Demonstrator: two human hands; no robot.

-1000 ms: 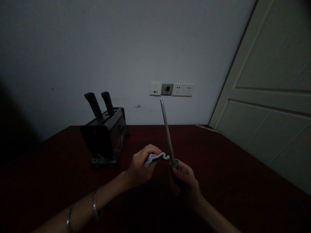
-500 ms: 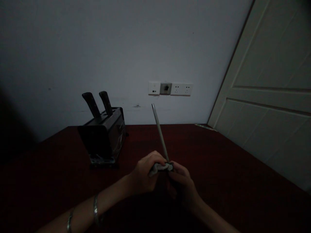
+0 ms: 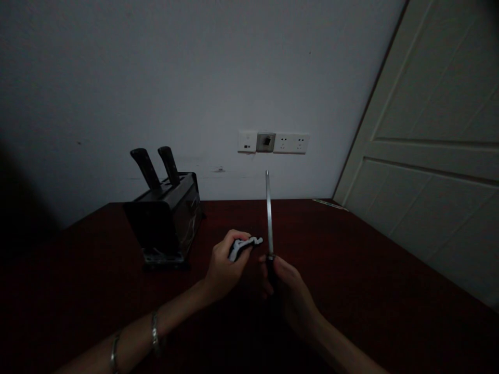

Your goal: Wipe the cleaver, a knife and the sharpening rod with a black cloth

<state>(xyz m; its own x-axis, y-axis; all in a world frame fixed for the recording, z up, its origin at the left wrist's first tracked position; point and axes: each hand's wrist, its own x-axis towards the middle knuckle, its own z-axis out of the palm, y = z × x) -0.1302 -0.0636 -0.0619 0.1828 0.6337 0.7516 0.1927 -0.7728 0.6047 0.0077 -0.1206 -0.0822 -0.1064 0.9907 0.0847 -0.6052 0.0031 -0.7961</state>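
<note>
My right hand (image 3: 290,283) is wrapped round the dark handle of a honing steel (image 3: 269,218); its slim metal rod points up and away from me. To the left of the rod, my left hand (image 3: 226,265) pinches a crumpled grey-white and dark cloth (image 3: 245,244). A narrow gap separates the cloth from the steel. Farther left stands a black knife block (image 3: 167,218), tilted, with two black-handled knives (image 3: 146,169) in its top slots. Shadow hides most of the steel's handle and the undersides of both hands.
A dark red wooden table (image 3: 351,270) reaches back to a pale wall (image 3: 210,78). On the wall sits a row of sockets and a switch (image 3: 273,143). A panelled white door (image 3: 429,171) borders the right side. The scene is dim.
My left hand and the cloth have moved off the steel, up and to the left. The rod has swung from leaning left to nearly upright, still in my right hand.
</note>
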